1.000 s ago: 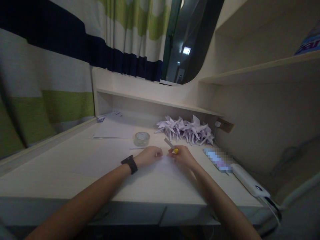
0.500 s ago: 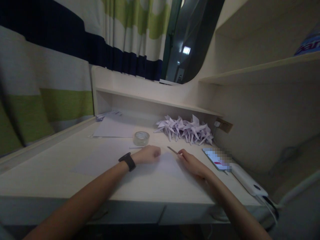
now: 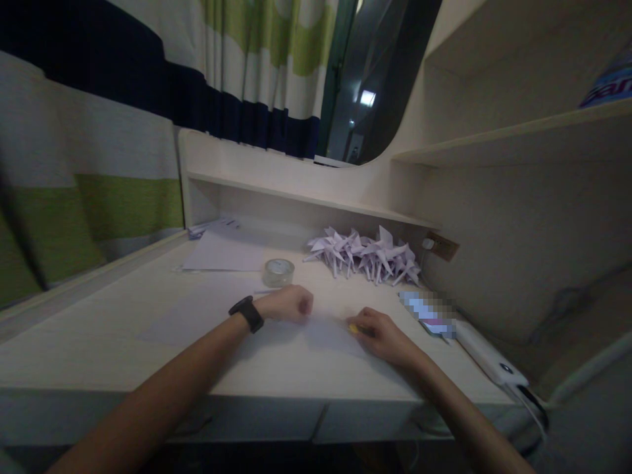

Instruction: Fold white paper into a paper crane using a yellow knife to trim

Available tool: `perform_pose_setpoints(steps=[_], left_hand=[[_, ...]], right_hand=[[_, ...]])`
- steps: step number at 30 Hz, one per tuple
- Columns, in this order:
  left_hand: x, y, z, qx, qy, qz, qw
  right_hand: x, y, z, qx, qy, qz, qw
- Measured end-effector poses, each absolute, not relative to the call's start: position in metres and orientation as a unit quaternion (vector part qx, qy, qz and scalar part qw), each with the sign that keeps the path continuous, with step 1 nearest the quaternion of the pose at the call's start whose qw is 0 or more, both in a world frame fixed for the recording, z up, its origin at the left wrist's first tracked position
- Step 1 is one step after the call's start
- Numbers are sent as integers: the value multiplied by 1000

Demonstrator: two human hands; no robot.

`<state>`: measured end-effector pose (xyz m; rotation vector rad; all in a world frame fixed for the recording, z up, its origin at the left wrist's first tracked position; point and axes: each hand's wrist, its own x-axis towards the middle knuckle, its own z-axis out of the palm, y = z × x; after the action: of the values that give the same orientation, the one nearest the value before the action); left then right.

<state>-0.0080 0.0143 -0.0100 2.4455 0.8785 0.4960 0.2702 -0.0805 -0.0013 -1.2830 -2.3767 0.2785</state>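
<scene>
My left hand [image 3: 289, 305] rests as a closed fist on a white sheet of paper [image 3: 326, 332] lying flat on the pale desk [image 3: 123, 342]; a black watch sits on that wrist. My right hand [image 3: 378, 332] lies on the same sheet's right side, curled around a small yellow-handled utility knife [image 3: 354, 328], of which only the yellow end shows. A roll of clear tape [image 3: 279, 271] stands just behind my left hand.
A heap of folded white paper cranes [image 3: 365, 255] lies at the back under the low shelf. More sheets [image 3: 222, 253] lie at the back left. A phone [image 3: 427, 309] and a white power bank [image 3: 486, 359] with cable sit at right. A striped curtain hangs left.
My right hand has drawn back toward me along the sheet with the knife, whose blade no longer shows. My left fist has stayed in place on the paper.
</scene>
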Motion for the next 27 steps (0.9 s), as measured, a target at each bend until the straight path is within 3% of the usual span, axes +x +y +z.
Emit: perform_pose_setpoints(steps=[15,27], left_hand=[[-12,17,-2,908,287,177,249],[-15,16,4,912,349,121,177]], right_hand=[[274,-90,7,-457,-863,101,192],[275,-83,6,-424,-885,122,149]])
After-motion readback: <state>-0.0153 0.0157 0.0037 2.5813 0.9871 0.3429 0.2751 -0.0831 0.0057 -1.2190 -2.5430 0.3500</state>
